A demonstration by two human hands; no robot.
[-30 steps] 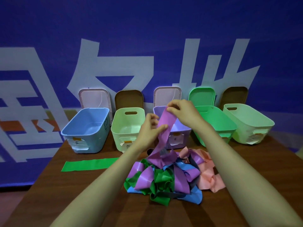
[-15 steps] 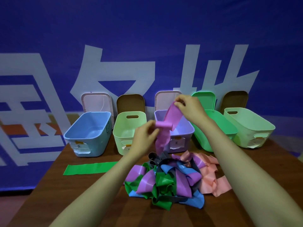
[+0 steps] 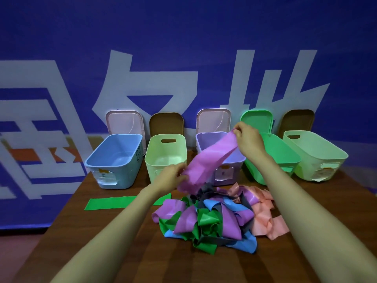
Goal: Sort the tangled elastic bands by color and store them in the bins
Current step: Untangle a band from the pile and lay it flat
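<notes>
Head: purple band point(image 3: 208, 160) nr purple bin point(image 3: 236, 175).

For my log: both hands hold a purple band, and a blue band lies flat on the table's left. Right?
No: the head view shows the flat band is green, not blue. The left hand and right hand do hold the purple band.

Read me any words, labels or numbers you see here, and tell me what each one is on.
Blue banner: large white characters, cut off by frame and bins, none readable whole.
Blue bin label: too blurred.
Purple bin label: too blurred.
Far-right pale green bin label: too blurred.
No numbers or brands legible.
</notes>
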